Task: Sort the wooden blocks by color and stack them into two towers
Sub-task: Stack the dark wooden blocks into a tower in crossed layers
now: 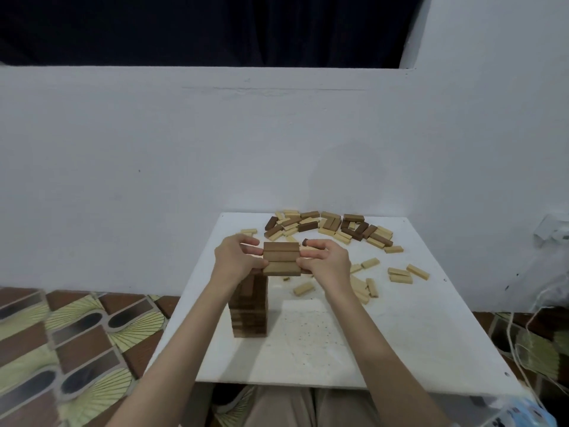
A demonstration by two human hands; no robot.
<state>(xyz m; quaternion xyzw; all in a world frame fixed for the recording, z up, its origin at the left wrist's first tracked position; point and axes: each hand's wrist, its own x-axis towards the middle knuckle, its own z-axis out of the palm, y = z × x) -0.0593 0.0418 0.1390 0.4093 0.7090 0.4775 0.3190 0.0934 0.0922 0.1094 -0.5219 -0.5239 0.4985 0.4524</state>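
Brown wooden-block tower (250, 309): stands left of centre on the white square tabletop (400, 334). Top layer of three brown blocks (281, 258): pinched at its ends by left hand (235, 257) and right hand (328, 263). Loose pale wooden blocks (363, 285): right half. Mixed brown-and-pale pile (329, 228): far edge.

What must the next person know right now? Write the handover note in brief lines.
Left hand and right hand: each grips one end of the top layer of three brown wooden blocks.
That layer sits on the tall dark brown block tower, on the left of the white square table.
Done: most of the brown tower.
Left: brown blocks remain in the mixed pile of brown and pale blocks at the far edge; scattered pale wooden blocks lie right; no pale tower started.
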